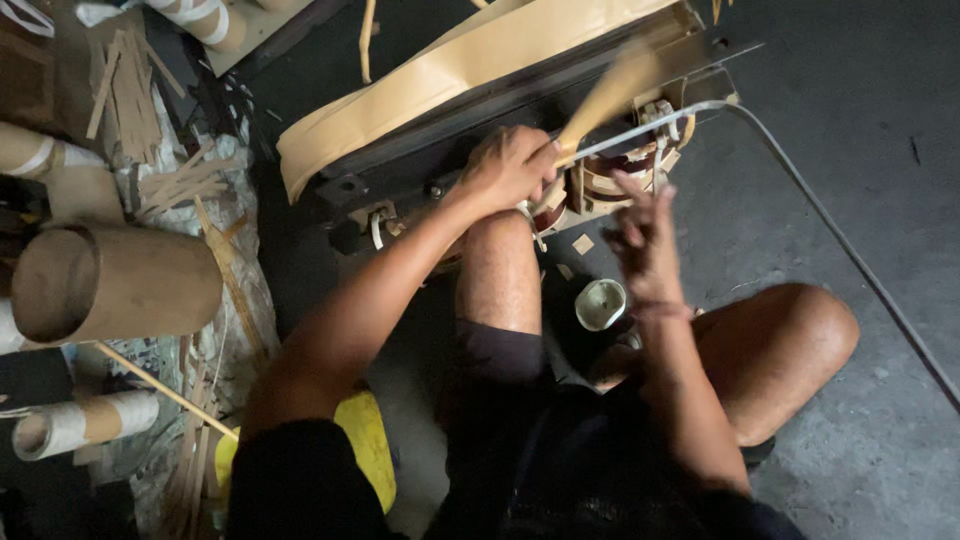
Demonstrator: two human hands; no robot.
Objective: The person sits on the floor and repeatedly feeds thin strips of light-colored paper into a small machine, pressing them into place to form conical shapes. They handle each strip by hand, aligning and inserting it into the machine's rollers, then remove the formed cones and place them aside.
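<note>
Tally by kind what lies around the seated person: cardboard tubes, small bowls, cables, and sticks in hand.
Brown and white cardboard tubes: 4
Small white round bowl: 1
Grey cable: 1
Pale wooden stick in the left hand: 1
Total: 7

1. No screens, signs or printed labels can be made out.
2. Packaging-like items only: brown cardboard tubes, some with white bands, lie at the left edge of the frame, the largest tube (115, 283) at middle left, open end facing left.
</note>
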